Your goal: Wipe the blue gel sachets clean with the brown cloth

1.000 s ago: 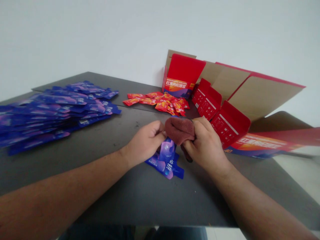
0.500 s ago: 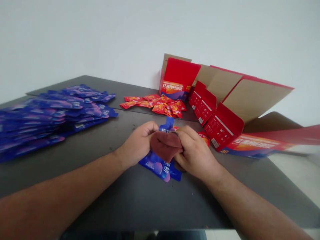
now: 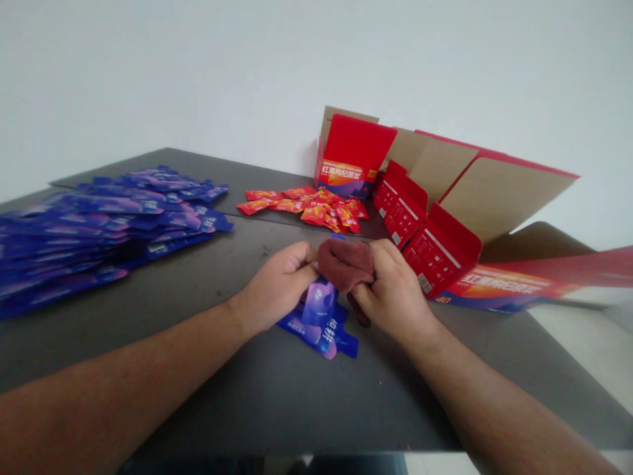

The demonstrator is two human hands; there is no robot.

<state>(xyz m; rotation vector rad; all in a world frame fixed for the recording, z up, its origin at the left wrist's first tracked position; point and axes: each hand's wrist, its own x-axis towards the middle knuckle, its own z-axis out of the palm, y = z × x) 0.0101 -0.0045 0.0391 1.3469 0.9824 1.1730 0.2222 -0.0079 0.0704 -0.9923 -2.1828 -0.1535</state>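
Note:
My left hand (image 3: pixel 279 284) is closed, pinching the edge of a blue-purple pouch (image 3: pixel 318 300) that hangs a little above the table. A folded brown cloth (image 3: pixel 345 260) lies over the upper part of this pouch. My right hand (image 3: pixel 400 297) is closed round the cloth, pressing it against the pouch; a darker fold pokes out below the fingers. Directly beneath, another blue pouch (image 3: pixel 343 343) lies flat on the grey table, partly covered by the held one.
Blue pouches (image 3: pixel 109 224) lie in a large heap at the left. Small red sachets (image 3: pixel 316 204) are piled at the back. Behind and right stand open red cartons (image 3: pixel 438 254) with raised flaps, one carton (image 3: pixel 363 152) at the back. A white wall (image 3: pixel 198 72) rises behind the table.
The cloth has moved to the right and slightly up along the held pouch, uncovering its lower part. My right hand has shifted with it; my left hand has barely moved.

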